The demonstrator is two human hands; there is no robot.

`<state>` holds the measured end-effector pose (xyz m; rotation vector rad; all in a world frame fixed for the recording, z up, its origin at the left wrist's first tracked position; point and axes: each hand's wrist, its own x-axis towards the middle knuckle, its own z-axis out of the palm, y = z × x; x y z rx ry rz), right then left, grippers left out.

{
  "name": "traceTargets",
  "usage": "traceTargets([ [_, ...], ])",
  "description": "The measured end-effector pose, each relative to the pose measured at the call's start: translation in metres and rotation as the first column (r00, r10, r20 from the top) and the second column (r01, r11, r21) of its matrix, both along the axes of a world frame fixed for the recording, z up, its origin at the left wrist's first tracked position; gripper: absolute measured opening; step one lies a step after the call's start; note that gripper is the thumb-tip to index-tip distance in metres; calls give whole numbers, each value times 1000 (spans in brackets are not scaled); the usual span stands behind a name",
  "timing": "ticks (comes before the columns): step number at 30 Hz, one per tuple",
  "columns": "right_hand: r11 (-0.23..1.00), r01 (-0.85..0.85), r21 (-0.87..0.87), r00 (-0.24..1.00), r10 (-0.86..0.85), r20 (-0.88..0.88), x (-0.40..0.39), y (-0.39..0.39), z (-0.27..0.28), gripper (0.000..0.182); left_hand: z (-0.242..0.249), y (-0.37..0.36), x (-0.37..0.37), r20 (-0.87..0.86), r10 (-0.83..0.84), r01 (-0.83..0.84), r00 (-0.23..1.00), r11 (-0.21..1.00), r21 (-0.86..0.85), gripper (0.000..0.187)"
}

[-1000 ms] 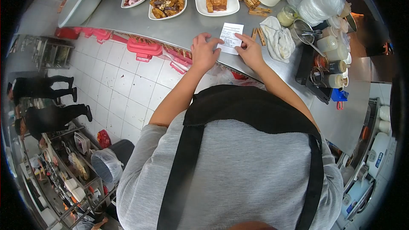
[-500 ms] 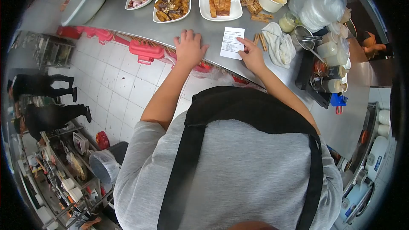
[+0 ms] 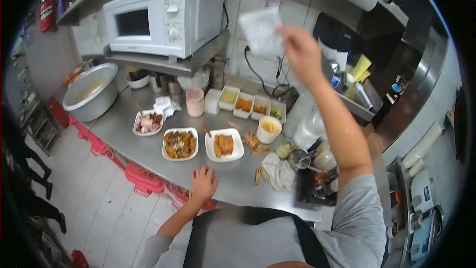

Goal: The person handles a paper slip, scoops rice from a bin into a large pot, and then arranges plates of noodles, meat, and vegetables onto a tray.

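High in front of the wall, my right hand [image 3: 302,52] pinches a white printed paper slip [image 3: 260,31], smeared by motion. My left hand [image 3: 203,182] lies with its fingers on the steel counter [image 3: 171,168] at the front edge, holding nothing. Just beyond it are a white dish of browned food pieces [image 3: 179,155] and a square dish of sliced golden-brown food [image 3: 224,156]. Further left sits a smaller dish with pink and dark red pieces [image 3: 148,131]. A crumpled white cloth [image 3: 278,172] and wooden clothespins [image 3: 252,141] lie to the right.
A white microwave [image 3: 158,20] stands on a raised shelf at the back left, above a large grey basin [image 3: 90,100]. Food containers [image 3: 243,114], a tub of yellow sauce [image 3: 269,128] and bagged plastic [image 3: 307,128] line the counter's back and right. A dark printer [image 3: 337,34] sits further right.
My right hand has lifted the paper slip off the counter and raised it toward the wall. My left hand stays at the counter edge. The view has tilted up.
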<state>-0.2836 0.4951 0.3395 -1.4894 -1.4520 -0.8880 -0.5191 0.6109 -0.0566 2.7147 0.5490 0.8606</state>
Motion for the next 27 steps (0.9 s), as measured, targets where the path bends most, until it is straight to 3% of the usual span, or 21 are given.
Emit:
traceTargets([
  [3,953,-41,300,999,39,12,45,15,97,29,3,1,-1,31,-14,16,999,998,-53,29],
  [5,903,154,401,985,-110,-132,76,18,139,26,3,0,-1,43,-17,20,999,996,-85,28],
  [7,867,125,482,978,-25,-208,102,20,157,25,4,2,-1,35,-20,23,999,995,-92,28],
  [13,905,175,388,905,7,-426,121,-3,156,30,11,2,2,50,-34,36,998,998,-43,29],
  [16,900,319,298,888,-175,-425,126,-12,166,29,2,7,-1,18,-3,4,1000,999,-38,30],
  [19,855,386,346,906,-281,-318,156,-15,197,25,-2,7,-3,68,-3,9,998,996,-89,31],
  [20,840,398,369,917,-359,-172,202,-25,220,25,-3,7,-4,94,-7,17,996,994,-103,31],
  [22,806,370,463,890,-450,72,198,-13,213,25,-3,11,-5,161,-34,51,986,993,-103,32],
  [24,767,289,572,828,-500,252,140,-18,174,25,-16,17,-9,388,109,38,915,935,-352,32],
  [25,878,197,436,938,-298,176,104,-15,135,23,-22,22,-8,481,187,66,856,885,-461,32],
  [26,949,73,307,993,-97,64,69,-11,83,22,-27,31,-10,476,380,-14,793,792,-610,33],
  [27,902,432,-19,838,-394,377,82,-16,30,22,-31,45,-14,435,554,-68,709,669,-740,34],
])
